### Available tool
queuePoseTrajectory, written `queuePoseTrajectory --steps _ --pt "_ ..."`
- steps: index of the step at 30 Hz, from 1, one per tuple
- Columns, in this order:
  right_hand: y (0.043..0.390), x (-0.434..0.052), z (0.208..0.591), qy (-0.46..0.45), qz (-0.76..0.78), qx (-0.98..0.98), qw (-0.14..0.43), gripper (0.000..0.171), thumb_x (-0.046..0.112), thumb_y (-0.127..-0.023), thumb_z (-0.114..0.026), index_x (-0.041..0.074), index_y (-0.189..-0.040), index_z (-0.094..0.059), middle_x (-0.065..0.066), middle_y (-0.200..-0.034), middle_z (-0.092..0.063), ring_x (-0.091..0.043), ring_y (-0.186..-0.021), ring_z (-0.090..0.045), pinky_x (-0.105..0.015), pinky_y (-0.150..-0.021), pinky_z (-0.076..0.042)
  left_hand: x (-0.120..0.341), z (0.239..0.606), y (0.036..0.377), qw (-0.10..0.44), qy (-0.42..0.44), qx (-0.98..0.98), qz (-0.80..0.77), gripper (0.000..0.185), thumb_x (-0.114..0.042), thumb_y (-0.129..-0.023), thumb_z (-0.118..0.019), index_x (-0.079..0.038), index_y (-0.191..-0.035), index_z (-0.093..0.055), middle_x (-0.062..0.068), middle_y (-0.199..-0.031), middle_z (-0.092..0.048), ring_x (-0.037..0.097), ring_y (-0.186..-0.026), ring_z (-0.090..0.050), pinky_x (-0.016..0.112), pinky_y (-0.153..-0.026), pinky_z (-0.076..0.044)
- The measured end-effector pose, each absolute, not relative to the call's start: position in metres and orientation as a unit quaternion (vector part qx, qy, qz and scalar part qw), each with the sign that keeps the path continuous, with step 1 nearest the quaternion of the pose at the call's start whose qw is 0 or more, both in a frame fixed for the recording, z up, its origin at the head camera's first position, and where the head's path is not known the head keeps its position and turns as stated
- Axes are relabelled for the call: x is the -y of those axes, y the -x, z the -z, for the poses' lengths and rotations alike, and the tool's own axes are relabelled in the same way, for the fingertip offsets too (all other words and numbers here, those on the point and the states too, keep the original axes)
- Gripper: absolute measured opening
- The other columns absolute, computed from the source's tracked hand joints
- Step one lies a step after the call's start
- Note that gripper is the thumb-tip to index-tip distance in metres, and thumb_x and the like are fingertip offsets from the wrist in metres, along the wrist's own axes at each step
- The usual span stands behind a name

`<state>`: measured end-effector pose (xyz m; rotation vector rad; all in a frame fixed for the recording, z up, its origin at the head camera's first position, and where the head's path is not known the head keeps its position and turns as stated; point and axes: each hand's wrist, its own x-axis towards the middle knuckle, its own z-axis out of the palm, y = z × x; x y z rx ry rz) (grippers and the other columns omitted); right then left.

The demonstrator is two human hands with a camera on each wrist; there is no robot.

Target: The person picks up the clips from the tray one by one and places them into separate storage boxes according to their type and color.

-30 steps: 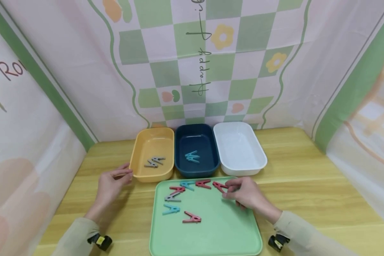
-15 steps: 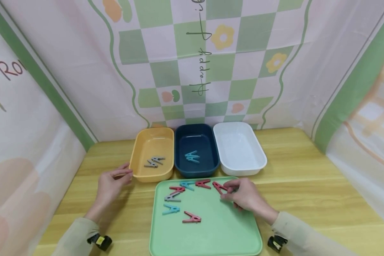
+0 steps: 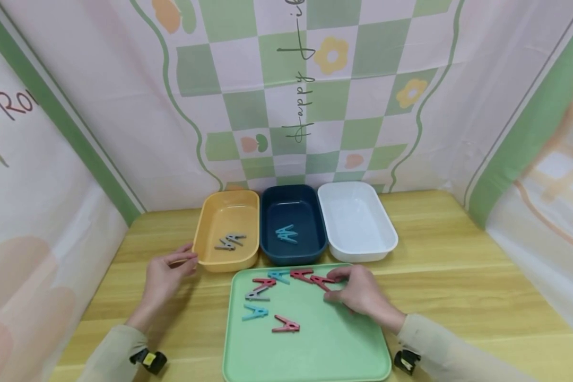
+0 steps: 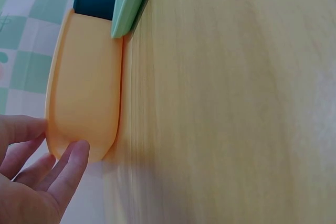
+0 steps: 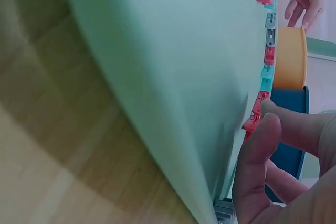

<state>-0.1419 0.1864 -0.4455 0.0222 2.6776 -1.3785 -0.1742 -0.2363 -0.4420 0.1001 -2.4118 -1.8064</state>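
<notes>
My right hand lies on the far right part of the green tray. Its thumb and forefinger pinch a red clothes peg, and the right wrist view shows the same red peg at the fingertips. Another red peg lies just to its left. My left hand rests on the table, fingers relaxed, and touches the front left corner of the yellow bin. The left wrist view shows those fingers against the yellow bin's wall.
On the tray lie more red pegs, blue pegs and a grey peg. Grey pegs sit in the yellow bin, blue pegs in the dark blue bin. The white bin holds nothing. Fabric walls close in three sides.
My right hand has shifted left on the tray, and the red peg at its fingertips slid left towards the neighbouring red peg. The left hand has not moved.
</notes>
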Motion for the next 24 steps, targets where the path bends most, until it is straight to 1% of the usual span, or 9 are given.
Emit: queuePoseTrajectory --steps 5,9,11,15,16,18,20,22,24 --pt "0.1438 -0.1847 0.4474 -0.014 0.449 -0.891 0.062 0.042 0.0 -0.071 -0.094 0.002 -0.111 -0.079 -0.012 -0.106 -0.076 -0.017 -0.039 -0.054 -0.032 -0.035 -0.052 0.2364 0.4416 0.1741 0.062 -0.034 0.799 0.598 0.021 0.006 -0.097 -0.072 0.016 -0.115 -0.071 0.022 -0.145 -0.059 0.01 -0.093 -0.075 0.032 -0.083 -0.067" --pt "0.1448 -0.1845 0.4481 -0.015 0.443 -0.894 0.061 0.041 -0.001 -0.071 -0.093 0.002 -0.11 -0.08 -0.013 -0.107 -0.076 -0.017 -0.042 -0.056 -0.034 -0.036 -0.053 0.236 0.44 0.1741 0.06 -0.036 0.802 0.593 0.021 0.005 -0.096 -0.073 0.015 -0.115 -0.072 0.021 -0.146 -0.059 0.017 -0.097 -0.076 0.033 -0.084 -0.067" --pt "0.1451 -0.1847 0.4481 -0.008 0.438 -0.897 0.059 0.04 0.0 -0.072 -0.093 0.001 -0.109 -0.08 -0.014 -0.108 -0.076 -0.017 -0.049 -0.059 -0.033 -0.039 -0.054 0.2359 0.4395 0.174 0.06 -0.037 0.803 0.592 0.021 0.004 -0.096 -0.073 0.014 -0.115 -0.072 0.021 -0.146 -0.059 0.02 -0.099 -0.076 0.032 -0.084 -0.067" --pt "0.1455 -0.1856 0.4478 0.007 0.426 -0.903 0.052 0.038 0.002 -0.073 -0.093 0.001 -0.108 -0.08 -0.014 -0.108 -0.077 -0.017 -0.072 -0.066 -0.032 -0.049 -0.057 0.2361 0.4403 0.1742 0.063 -0.035 0.802 0.593 0.021 0.004 -0.096 -0.074 0.015 -0.115 -0.072 0.021 -0.146 -0.06 0.017 -0.097 -0.076 0.033 -0.083 -0.067" --pt "0.1455 -0.1857 0.448 0.007 0.428 -0.902 0.052 0.037 0.002 -0.073 -0.093 0.001 -0.108 -0.08 -0.014 -0.108 -0.077 -0.017 -0.072 -0.065 -0.032 -0.049 -0.057 0.2362 0.4406 0.1743 0.063 -0.035 0.802 0.594 0.021 0.005 -0.096 -0.074 0.015 -0.115 -0.072 0.021 -0.145 -0.06 0.015 -0.096 -0.076 0.033 -0.083 -0.067" --pt "0.145 -0.1859 0.4485 -0.002 0.438 -0.897 0.056 0.037 0.001 -0.074 -0.092 0.001 -0.108 -0.08 -0.014 -0.109 -0.076 -0.018 -0.064 -0.065 -0.032 -0.047 -0.056 0.2362 0.4408 0.1744 0.063 -0.034 0.801 0.594 0.021 0.005 -0.096 -0.074 0.015 -0.115 -0.072 0.022 -0.145 -0.06 0.012 -0.095 -0.076 0.032 -0.083 -0.067" --pt "0.1442 -0.1861 0.4491 -0.013 0.452 -0.89 0.06 0.036 -0.001 -0.075 -0.091 0.002 -0.109 -0.08 -0.014 -0.11 -0.076 -0.018 -0.052 -0.061 -0.031 -0.042 -0.055 0.2361 0.4405 0.1743 0.061 -0.036 0.801 0.594 0.021 0.006 -0.096 -0.073 0.015 -0.115 -0.072 0.022 -0.146 -0.06 0.012 -0.095 -0.075 0.032 -0.083 -0.067" --pt "0.1432 -0.1861 0.4489 -0.027 0.468 -0.881 0.066 0.037 -0.002 -0.075 -0.09 0.002 -0.111 -0.079 -0.015 -0.113 -0.075 -0.017 -0.04 -0.054 -0.031 -0.035 -0.051 0.2358 0.4401 0.1741 0.06 -0.038 0.802 0.594 0.022 0.006 -0.096 -0.073 0.015 -0.115 -0.072 0.022 -0.146 -0.059 0.013 -0.095 -0.076 0.032 -0.083 -0.067" --pt "0.142 -0.1862 0.4475 -0.032 0.476 -0.876 0.069 0.037 -0.003 -0.076 -0.089 0.002 -0.112 -0.079 -0.014 -0.113 -0.075 -0.017 -0.039 -0.052 -0.03 -0.035 -0.05 0.2355 0.4397 0.174 0.059 -0.04 0.802 0.593 0.022 0.006 -0.096 -0.073 0.015 -0.116 -0.072 0.022 -0.146 -0.059 0.015 -0.096 -0.076 0.032 -0.083 -0.067"
